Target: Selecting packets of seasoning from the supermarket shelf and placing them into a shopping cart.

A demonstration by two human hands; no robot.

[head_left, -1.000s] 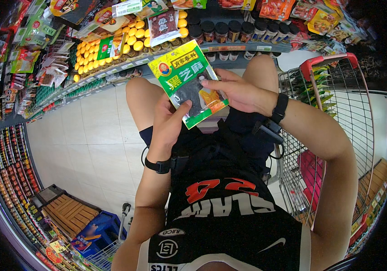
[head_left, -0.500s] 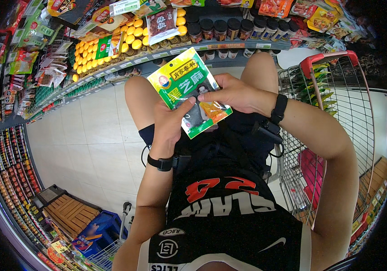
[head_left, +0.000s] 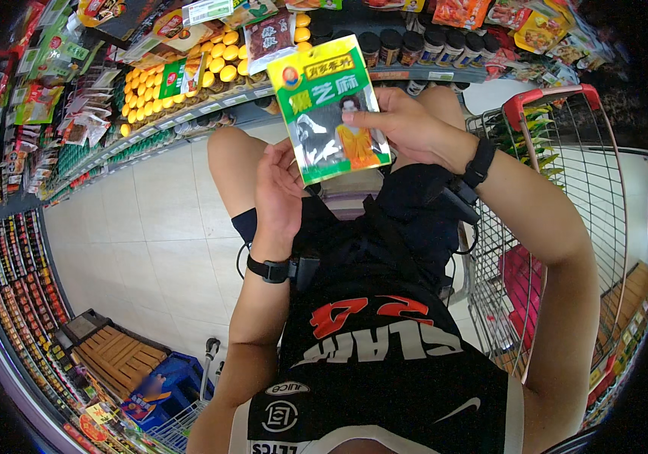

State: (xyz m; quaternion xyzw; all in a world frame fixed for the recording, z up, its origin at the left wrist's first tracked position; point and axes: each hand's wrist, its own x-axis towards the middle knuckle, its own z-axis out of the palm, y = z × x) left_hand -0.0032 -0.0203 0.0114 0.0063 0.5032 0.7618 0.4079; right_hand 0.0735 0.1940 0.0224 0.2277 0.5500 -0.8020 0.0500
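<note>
A flat packet of black sesame seeds (head_left: 320, 140), yellow and green with a clear window showing the dark seeds, is held up in front of my knees. My right hand (head_left: 422, 132) grips its right edge, thumb lying across the front and the other fingers behind. At the packet's lower left, my left hand (head_left: 278, 197) has its palm turned up and its fingers stretched out and apart. The fingertips come close to the packet's left edge; whether they touch it I cannot tell. Dark straps with small devices circle both wrists.
Ahead, a shelf (head_left: 225, 98) carries yellow-capped jars (head_left: 142, 94), dark-lidded jars (head_left: 411, 47) and a packet of red pieces (head_left: 269, 39). Hanging packets (head_left: 36, 98) fill the left. A wire shopping cart (head_left: 559, 159) stands at my right. Behind left are a wooden-topped stand (head_left: 116, 359) and blue crate (head_left: 176, 386).
My left hand has come off the packet and opened. My right hand has lifted the packet away toward the shelf and turned it more upright.
</note>
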